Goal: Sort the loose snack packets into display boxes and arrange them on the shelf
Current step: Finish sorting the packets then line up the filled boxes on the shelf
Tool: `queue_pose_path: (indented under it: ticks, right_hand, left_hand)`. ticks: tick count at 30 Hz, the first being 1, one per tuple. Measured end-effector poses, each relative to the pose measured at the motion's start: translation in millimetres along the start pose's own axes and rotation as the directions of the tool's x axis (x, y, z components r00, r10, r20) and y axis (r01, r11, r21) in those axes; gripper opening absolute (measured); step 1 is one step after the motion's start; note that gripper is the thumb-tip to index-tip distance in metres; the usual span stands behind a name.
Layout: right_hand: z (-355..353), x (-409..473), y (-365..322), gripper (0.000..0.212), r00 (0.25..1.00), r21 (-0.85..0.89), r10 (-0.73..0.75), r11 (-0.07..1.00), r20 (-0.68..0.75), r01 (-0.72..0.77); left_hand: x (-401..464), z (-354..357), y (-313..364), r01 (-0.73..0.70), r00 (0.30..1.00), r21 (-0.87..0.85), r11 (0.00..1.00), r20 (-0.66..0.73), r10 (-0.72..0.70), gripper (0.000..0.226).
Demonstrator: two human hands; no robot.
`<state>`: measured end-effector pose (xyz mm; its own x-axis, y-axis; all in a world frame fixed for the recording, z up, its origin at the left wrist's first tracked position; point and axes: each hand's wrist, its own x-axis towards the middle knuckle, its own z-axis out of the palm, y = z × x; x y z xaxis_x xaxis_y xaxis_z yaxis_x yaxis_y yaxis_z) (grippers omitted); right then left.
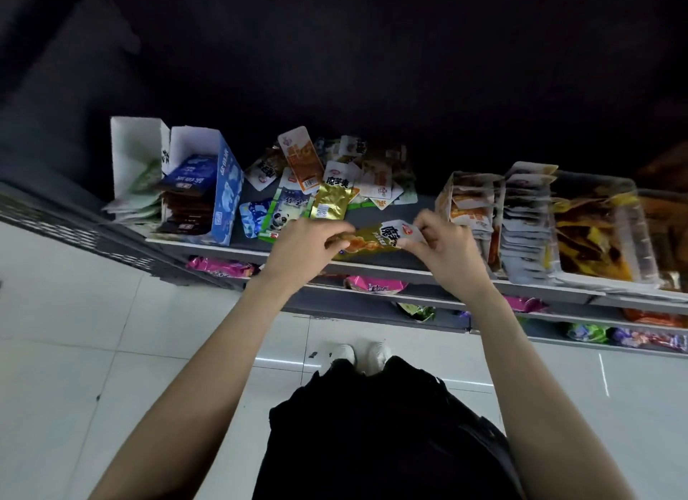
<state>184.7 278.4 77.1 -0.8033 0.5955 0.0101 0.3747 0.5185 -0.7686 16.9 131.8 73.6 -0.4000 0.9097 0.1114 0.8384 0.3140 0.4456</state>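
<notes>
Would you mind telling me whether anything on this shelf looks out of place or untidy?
Yes: a heap of loose snack packets lies jumbled mid-shelf, overlapping at all angles between the blue display box and the filled boxes on the right. Both hands hold one gold packet.

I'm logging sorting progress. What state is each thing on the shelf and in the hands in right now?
Left hand: pinching one end of the gold packet.
Right hand: pinching its other end.
Gold packet: held flat above the shelf edge.
Blue box: open, partly filled.
White box: open, packets inside.
Loose pile: unsorted on the shelf.
Right-hand boxes: filled with upright packets.
</notes>
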Motion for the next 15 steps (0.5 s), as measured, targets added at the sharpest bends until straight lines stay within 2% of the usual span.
queue_pose_path:
  ticks: [3,6,8,11,13,15]
  right_hand:
    - [-20.8,-5.9,10.1,0.023,0.998,-0.009,-0.045,0.999,-0.05,0.044]
    - [-52.7,-22.2,29.0,0.02,0.958,-0.064,-0.077,0.996,-0.275,0.062]
    - [-82.5,-35.8,46.9,0.015,0.892,-0.078,-0.075,0.996,-0.445,0.044]
    - [-136.6,-51.7,80.2,0.012,0.77,-0.082,-0.056,0.997,-0.636,0.005]
    - [-170.0,-54.7,103.1,0.019,0.713,-0.1,-0.062,0.995,-0.698,-0.011]
    - [-195.7,-50.3,122.2,0.02,0.702,-0.138,-0.101,0.99,-0.705,0.004]
  left_hand:
    - [7.2,6.4,12.0,-0.107,0.975,0.063,0.992,-0.187,0.117,0.023]
    - [26.0,21.1,37.6,-0.111,0.915,0.121,0.987,-0.374,0.148,0.019]
    - [43.8,32.3,63.8,-0.068,0.89,0.083,0.994,-0.446,0.098,0.024]
    - [76.5,54.1,111.7,-0.069,0.921,-0.006,0.998,-0.384,0.061,0.032]
    - [100.3,70.8,143.5,-0.023,0.971,-0.075,0.997,-0.238,0.005,0.039]
    - [125.1,86.1,169.6,0.044,0.995,-0.107,0.993,-0.087,-0.053,0.045]
